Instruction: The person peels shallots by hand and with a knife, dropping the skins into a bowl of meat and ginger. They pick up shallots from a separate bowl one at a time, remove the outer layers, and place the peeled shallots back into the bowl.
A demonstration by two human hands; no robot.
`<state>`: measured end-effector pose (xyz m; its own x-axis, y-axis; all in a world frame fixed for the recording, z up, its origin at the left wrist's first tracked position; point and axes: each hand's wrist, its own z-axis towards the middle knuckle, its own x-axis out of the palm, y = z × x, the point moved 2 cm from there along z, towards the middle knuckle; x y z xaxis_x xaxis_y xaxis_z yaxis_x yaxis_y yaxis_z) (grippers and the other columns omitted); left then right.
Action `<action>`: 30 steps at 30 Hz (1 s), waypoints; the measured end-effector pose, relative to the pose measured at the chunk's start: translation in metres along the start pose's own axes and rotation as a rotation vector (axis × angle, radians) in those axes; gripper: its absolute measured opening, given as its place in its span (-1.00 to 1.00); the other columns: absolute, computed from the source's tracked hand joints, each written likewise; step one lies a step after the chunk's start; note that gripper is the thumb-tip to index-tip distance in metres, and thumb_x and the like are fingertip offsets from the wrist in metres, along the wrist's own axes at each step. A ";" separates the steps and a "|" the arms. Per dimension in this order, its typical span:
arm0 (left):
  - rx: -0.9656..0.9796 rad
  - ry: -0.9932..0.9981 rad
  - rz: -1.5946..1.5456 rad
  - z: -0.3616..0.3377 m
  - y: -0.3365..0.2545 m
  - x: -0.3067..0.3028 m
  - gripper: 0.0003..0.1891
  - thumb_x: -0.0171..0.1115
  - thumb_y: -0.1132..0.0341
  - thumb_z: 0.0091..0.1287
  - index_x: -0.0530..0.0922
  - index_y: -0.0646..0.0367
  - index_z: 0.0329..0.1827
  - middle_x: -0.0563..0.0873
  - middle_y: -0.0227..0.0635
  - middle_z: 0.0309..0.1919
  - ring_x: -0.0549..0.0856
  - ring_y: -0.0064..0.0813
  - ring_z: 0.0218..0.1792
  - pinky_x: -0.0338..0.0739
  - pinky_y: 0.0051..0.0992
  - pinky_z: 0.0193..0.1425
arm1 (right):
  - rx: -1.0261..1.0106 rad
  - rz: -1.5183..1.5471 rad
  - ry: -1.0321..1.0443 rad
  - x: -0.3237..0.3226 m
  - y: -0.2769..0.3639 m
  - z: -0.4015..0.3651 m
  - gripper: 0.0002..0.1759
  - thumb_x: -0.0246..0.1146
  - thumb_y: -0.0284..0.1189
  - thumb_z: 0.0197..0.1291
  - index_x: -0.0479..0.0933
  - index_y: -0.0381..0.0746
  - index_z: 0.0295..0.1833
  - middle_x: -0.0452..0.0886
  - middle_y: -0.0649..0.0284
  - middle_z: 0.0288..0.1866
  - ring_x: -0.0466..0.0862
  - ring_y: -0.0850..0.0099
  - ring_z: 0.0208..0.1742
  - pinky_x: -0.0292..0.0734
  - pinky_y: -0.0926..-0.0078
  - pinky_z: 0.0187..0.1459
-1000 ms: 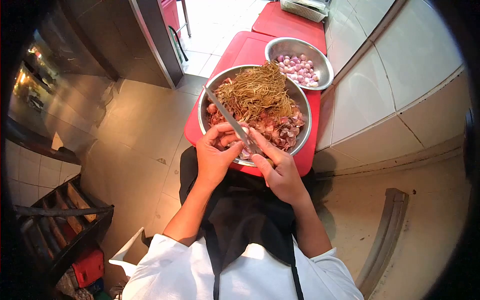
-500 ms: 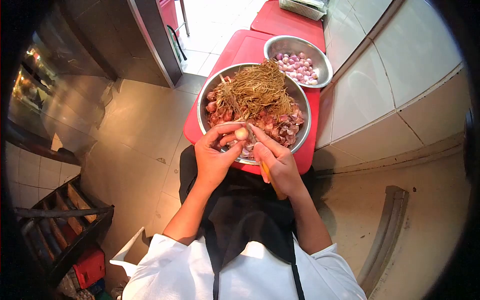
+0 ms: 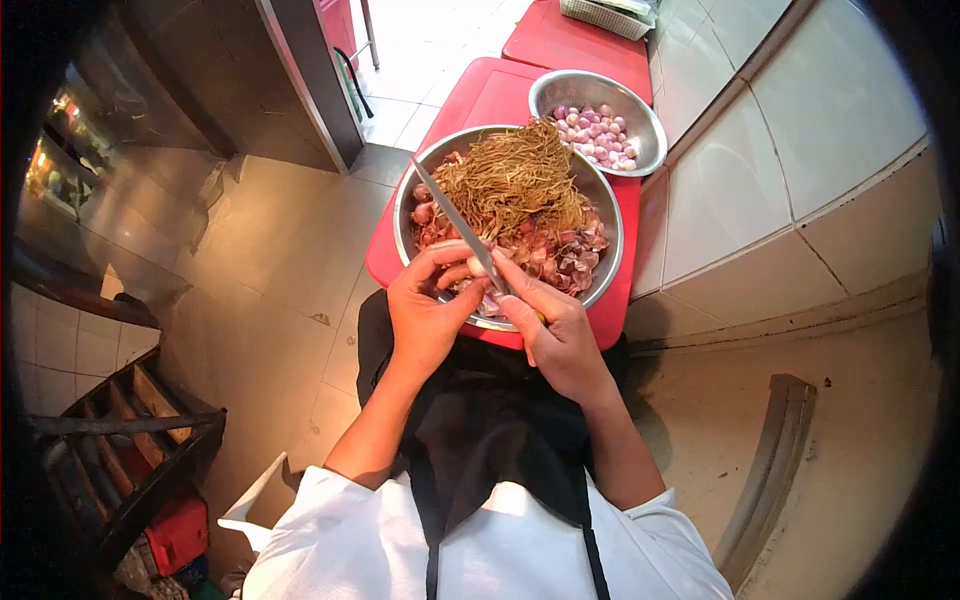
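Between the fingers of my left hand (image 3: 430,300) is a small pale shallot (image 3: 477,267), held over the near rim of a large metal bowl (image 3: 404,232). My right hand (image 3: 555,330) grips a knife (image 3: 450,213), its long blade slanting up and left across the shallot, with only a bit of yellow handle showing. Inside the large bowl lie reddish unpeeled shallots (image 3: 423,214), loose skins (image 3: 575,255) and a heap of dry brown roots (image 3: 515,170). Farther back, a smaller metal bowl (image 3: 645,120) holds peeled purple-white shallots (image 3: 597,135).
Both bowls rest on a red stool or table (image 3: 465,95), with another red surface (image 3: 580,40) behind it bearing a white basket (image 3: 605,18). A tiled wall (image 3: 740,160) runs close on the right. At lower left stands a dark slatted wooden rack (image 3: 130,430).
The knife has turned in my right hand, so its blade now points up and left across the bowl. My left hand keeps the shallot in nearly the same place.
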<state>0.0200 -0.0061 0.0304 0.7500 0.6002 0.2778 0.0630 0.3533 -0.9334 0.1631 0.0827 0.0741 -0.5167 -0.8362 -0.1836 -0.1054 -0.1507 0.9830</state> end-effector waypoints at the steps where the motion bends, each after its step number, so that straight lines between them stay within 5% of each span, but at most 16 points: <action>1: -0.014 -0.007 0.020 -0.001 0.000 -0.001 -0.62 0.34 0.72 0.26 0.60 0.40 0.15 0.71 -0.13 0.17 0.75 -0.43 0.10 0.65 -0.49 0.24 | 0.009 0.016 -0.006 0.000 -0.002 0.000 -0.43 0.14 -0.36 0.52 0.32 -0.37 0.54 0.59 -0.01 0.35 0.58 0.32 0.33 0.39 0.39 0.35; 6: -0.082 0.054 -0.103 0.003 -0.001 -0.001 -0.62 0.30 0.70 0.30 0.59 0.39 0.19 0.70 -0.11 0.20 0.72 -0.46 0.14 0.62 -0.48 0.27 | 0.194 0.285 0.011 -0.005 -0.008 -0.003 -0.44 0.08 -0.31 0.58 0.30 -0.24 0.58 0.64 0.26 -0.10 0.63 0.59 -0.43 0.51 0.69 -0.40; 9: -0.068 0.101 -0.175 0.006 0.004 -0.001 -0.64 0.27 0.68 0.34 0.58 0.37 0.20 0.69 -0.10 0.21 0.71 -0.46 0.16 0.59 -0.46 0.30 | 0.157 0.443 -0.035 -0.002 -0.019 -0.001 -0.42 0.04 -0.26 0.61 0.23 -0.20 0.62 0.45 0.43 -0.31 0.34 0.75 -0.66 0.21 0.77 -0.65; 16: -0.192 0.102 -0.424 0.008 0.017 -0.003 -0.66 0.30 0.61 0.35 0.56 0.33 0.18 0.71 -0.11 0.17 0.74 -0.43 0.10 0.61 -0.43 0.29 | 0.157 0.543 0.003 -0.007 -0.019 0.000 -0.37 0.01 -0.17 0.62 0.20 -0.26 0.62 0.47 0.41 -0.33 0.42 0.70 -0.63 0.30 0.76 -0.63; 24: -0.170 0.015 -0.323 0.012 0.018 -0.009 -0.66 0.32 0.59 0.35 0.56 0.30 0.18 0.73 -0.13 0.14 0.74 -0.47 0.09 0.62 -0.45 0.27 | 0.147 0.630 -0.071 -0.009 -0.023 -0.003 -0.38 0.02 -0.17 0.62 0.22 -0.27 0.61 0.50 0.40 -0.36 0.41 0.69 -0.65 0.31 0.76 -0.64; 30: -0.140 0.001 -0.250 0.011 0.016 -0.005 -0.62 0.33 0.62 0.33 0.56 0.31 0.21 0.74 -0.17 0.12 0.73 -0.50 0.09 0.62 -0.49 0.25 | 0.211 0.414 -0.107 -0.008 -0.026 -0.005 -0.42 0.04 -0.25 0.61 0.23 -0.23 0.61 0.47 0.44 -0.38 0.41 0.71 -0.64 0.30 0.74 -0.63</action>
<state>0.0098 0.0039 0.0164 0.7001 0.5062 0.5036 0.3369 0.3876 -0.8580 0.1747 0.0909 0.0497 -0.6353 -0.7427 0.2119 -0.0367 0.3030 0.9523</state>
